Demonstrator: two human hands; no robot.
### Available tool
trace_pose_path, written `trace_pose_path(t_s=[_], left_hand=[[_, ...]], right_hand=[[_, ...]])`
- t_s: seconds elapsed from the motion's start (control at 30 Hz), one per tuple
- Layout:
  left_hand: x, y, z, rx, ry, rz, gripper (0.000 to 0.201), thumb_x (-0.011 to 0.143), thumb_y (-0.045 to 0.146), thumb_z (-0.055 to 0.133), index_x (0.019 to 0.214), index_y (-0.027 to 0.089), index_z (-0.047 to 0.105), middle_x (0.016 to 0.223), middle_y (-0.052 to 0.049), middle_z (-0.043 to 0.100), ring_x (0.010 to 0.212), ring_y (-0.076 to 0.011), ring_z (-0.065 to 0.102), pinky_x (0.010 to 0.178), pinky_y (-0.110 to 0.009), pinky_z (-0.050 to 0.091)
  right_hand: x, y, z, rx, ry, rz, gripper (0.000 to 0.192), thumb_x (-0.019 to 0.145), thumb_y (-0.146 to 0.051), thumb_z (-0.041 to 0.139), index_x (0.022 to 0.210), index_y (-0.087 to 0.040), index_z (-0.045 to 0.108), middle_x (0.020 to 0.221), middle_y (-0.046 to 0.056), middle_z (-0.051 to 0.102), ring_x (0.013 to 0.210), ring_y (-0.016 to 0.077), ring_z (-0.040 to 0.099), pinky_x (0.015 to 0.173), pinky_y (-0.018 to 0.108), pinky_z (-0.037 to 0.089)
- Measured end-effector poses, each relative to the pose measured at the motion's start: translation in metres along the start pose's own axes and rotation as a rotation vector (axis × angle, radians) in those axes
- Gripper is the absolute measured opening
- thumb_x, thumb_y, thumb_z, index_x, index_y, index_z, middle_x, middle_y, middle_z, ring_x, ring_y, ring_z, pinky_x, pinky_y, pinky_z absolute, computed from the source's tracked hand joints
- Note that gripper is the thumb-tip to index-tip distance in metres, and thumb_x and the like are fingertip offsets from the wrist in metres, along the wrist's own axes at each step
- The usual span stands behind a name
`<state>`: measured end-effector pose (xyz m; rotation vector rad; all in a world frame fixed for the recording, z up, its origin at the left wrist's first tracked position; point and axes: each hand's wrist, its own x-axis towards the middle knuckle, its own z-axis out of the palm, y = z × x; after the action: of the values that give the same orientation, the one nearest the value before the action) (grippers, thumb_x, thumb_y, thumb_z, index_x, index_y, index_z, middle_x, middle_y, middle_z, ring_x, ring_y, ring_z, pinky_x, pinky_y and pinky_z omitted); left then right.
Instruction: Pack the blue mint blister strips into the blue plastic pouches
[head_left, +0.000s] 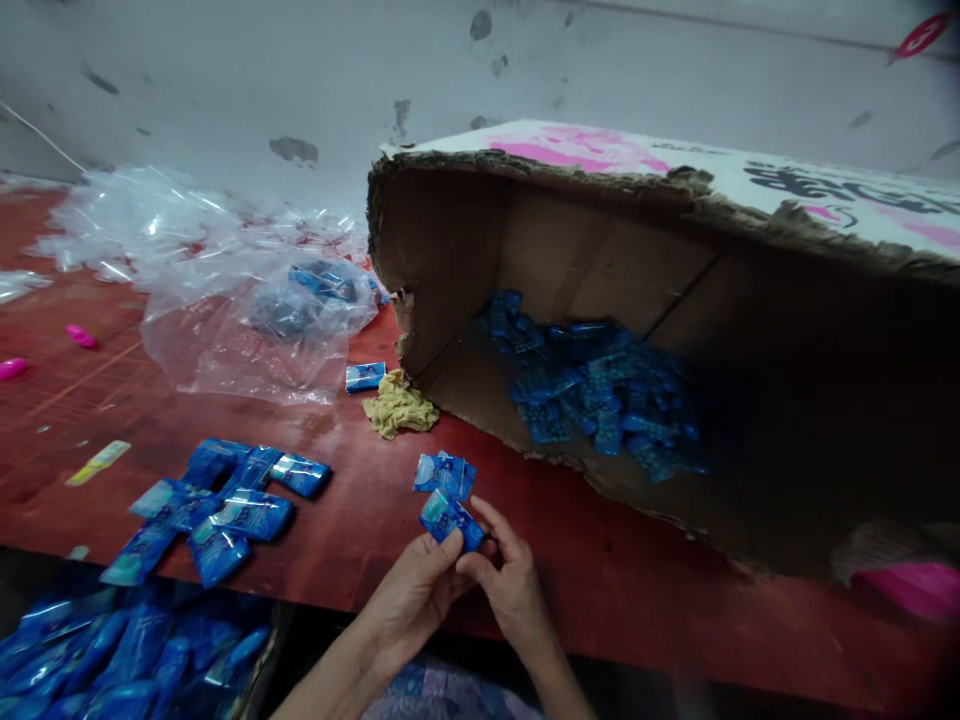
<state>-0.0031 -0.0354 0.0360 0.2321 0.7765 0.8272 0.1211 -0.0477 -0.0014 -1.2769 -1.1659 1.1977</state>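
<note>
Between my two hands, above the front edge of the red table point(360, 560), is a small blue printed packet point(444, 515). My left hand point(420, 585) pinches it from the left with the thumb on top. The fingers of my right hand point(510, 575) close on its right end. Just behind it, flat on the table, is blue printed packaging point(442, 472). To the left lies a loose group of similar blue packets point(217, 510). What is inside the packet cannot be seen.
A torn cardboard box point(442, 290) on its side holds many blue packets point(600, 380). A yellow crumpled cloth point(400, 405), clear plastic bags point(225, 330), a yellow-and-white strip point(99, 463) and pink pieces point(81, 336) lie leftward. Below the edge, a container holds blue packets point(135, 650).
</note>
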Motion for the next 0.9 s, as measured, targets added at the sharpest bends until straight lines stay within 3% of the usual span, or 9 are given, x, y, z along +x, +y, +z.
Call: trace_pose_path(t_s=[0.23, 0.33, 0.4, 0.53, 0.6, 0.63, 0.7, 0.77, 0.9], left_hand=[[0.0, -0.002, -0.007, 0.062, -0.04, 0.005, 0.021, 0.069, 0.029, 0.066, 0.082, 0.013, 0.069, 0.075, -0.008, 0.07, 0.07, -0.0149, 0.062, 0.073, -0.026, 0.045], [-0.006, 0.011, -0.018, 0.213, 0.022, 0.079, 0.024, 0.069, 0.03, 0.064, 0.087, 0.013, 0.067, 0.08, -0.008, 0.07, 0.074, -0.0179, 0.062, 0.074, -0.029, 0.045], [-0.014, 0.031, -0.03, 0.426, 0.188, 0.185, 0.028, 0.067, 0.033, 0.065, 0.089, 0.014, 0.066, 0.085, -0.008, 0.07, 0.079, -0.0216, 0.062, 0.078, -0.033, 0.044], [-0.037, 0.086, -0.06, 1.12, 0.792, 0.391, 0.05, 0.062, 0.043, 0.065, 0.103, 0.014, 0.06, 0.085, -0.01, 0.068, 0.086, -0.0347, 0.059, 0.077, -0.043, 0.042], [-0.045, 0.103, -0.068, 1.409, 0.989, 0.527, 0.061, 0.068, 0.044, 0.058, 0.119, 0.012, 0.049, 0.105, -0.016, 0.061, 0.102, -0.0396, 0.051, 0.085, -0.048, 0.037], [-0.046, 0.106, -0.07, 1.499, 1.032, 0.643, 0.061, 0.071, 0.043, 0.055, 0.122, 0.011, 0.045, 0.115, -0.017, 0.056, 0.111, -0.0393, 0.045, 0.091, -0.048, 0.032], [-0.043, 0.1, -0.07, 1.537, 1.015, 0.855, 0.053, 0.075, 0.038, 0.051, 0.122, 0.014, 0.045, 0.127, -0.015, 0.047, 0.12, -0.0343, 0.036, 0.099, -0.044, 0.026], [-0.032, 0.082, -0.066, 1.426, 0.898, 0.93, 0.043, 0.075, 0.036, 0.052, 0.115, 0.02, 0.051, 0.124, -0.01, 0.051, 0.115, -0.0294, 0.043, 0.098, -0.04, 0.029], [-0.003, 0.042, -0.054, 1.059, 0.597, 0.698, 0.035, 0.072, 0.041, 0.054, 0.099, 0.019, 0.059, 0.096, -0.007, 0.065, 0.085, -0.0233, 0.059, 0.076, -0.034, 0.045]], right_hand=[[-0.002, 0.003, 0.006, 0.062, -0.074, 0.067, 0.058, 0.065, -0.026, 0.071, 0.119, -0.03, 0.052, 0.089, -0.001, 0.063, 0.07, 0.0155, 0.058, 0.068, 0.026, 0.048], [0.001, -0.004, 0.01, 0.03, -0.197, 0.042, 0.056, 0.067, -0.025, 0.069, 0.12, -0.029, 0.051, 0.093, 0.0, 0.062, 0.08, 0.0177, 0.058, 0.075, 0.028, 0.046], [0.007, -0.009, 0.01, -0.081, -0.243, -0.018, 0.045, 0.069, -0.023, 0.067, 0.113, -0.029, 0.057, 0.089, 0.0, 0.061, 0.082, 0.0181, 0.056, 0.076, 0.029, 0.045], [0.03, -0.011, 0.008, -0.399, -0.12, -0.202, 0.029, 0.076, -0.017, 0.059, 0.102, -0.029, 0.063, 0.086, 0.001, 0.06, 0.082, 0.0187, 0.054, 0.077, 0.031, 0.042], [0.046, -0.008, 0.008, -0.605, -0.042, -0.288, 0.031, 0.076, -0.018, 0.059, 0.105, -0.029, 0.061, 0.09, 0.004, 0.06, 0.085, 0.0215, 0.053, 0.076, 0.033, 0.041], [0.053, -0.006, 0.009, -0.729, -0.011, -0.315, 0.034, 0.076, -0.019, 0.061, 0.108, -0.029, 0.06, 0.092, 0.005, 0.061, 0.085, 0.0228, 0.053, 0.074, 0.034, 0.04], [0.066, -0.001, 0.014, -0.959, 0.032, -0.343, 0.036, 0.074, -0.022, 0.064, 0.11, -0.029, 0.058, 0.096, 0.007, 0.061, 0.085, 0.0247, 0.052, 0.07, 0.035, 0.039], [0.073, 0.004, 0.019, -1.088, 0.048, -0.357, 0.03, 0.075, -0.023, 0.064, 0.105, -0.029, 0.06, 0.098, 0.007, 0.061, 0.086, 0.0249, 0.051, 0.069, 0.035, 0.037], [0.075, 0.01, 0.026, -1.13, 0.056, -0.384, 0.012, 0.08, -0.019, 0.058, 0.088, -0.026, 0.065, 0.09, 0.005, 0.062, 0.084, 0.0217, 0.05, 0.071, 0.034, 0.034]])
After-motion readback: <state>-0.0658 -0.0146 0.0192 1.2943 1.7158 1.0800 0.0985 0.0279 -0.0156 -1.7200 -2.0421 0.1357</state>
